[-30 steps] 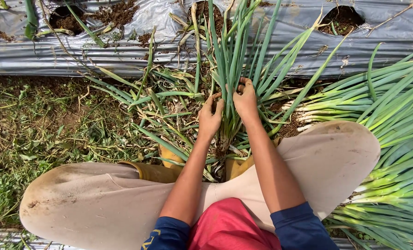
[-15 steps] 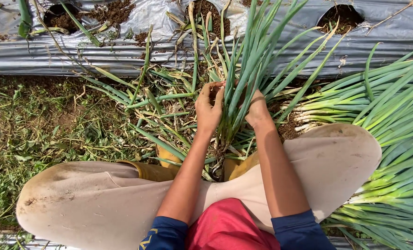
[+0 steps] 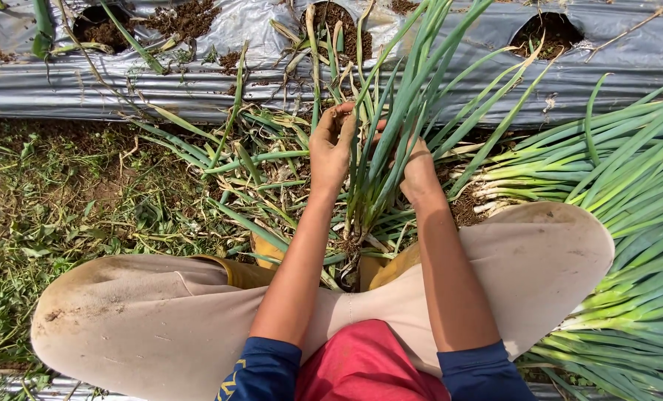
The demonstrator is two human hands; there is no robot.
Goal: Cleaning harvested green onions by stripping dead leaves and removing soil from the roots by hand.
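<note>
The person squatted on the ground with a clump of green onions (image 3: pixel 380 160) standing upright between the knees. The left hand (image 3: pixel 333 145) pinched a dry outer leaf near the clump's upper part, fingers closed on it; the right hand (image 3: pixel 418 169) clasped the stalks from the other side. Stripped leaves (image 3: pixel 250 182) lay scattered in front, and a pile of cleaned green onions (image 3: pixel 628 223) rested on the right, so much was done, while this clump remained only partly trimmed beside the silver mulch film (image 3: pixel 123 82).

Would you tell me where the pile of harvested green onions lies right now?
In the head view, the pile of green onions lies on the ground at the person's right, beside the right knee.
</note>
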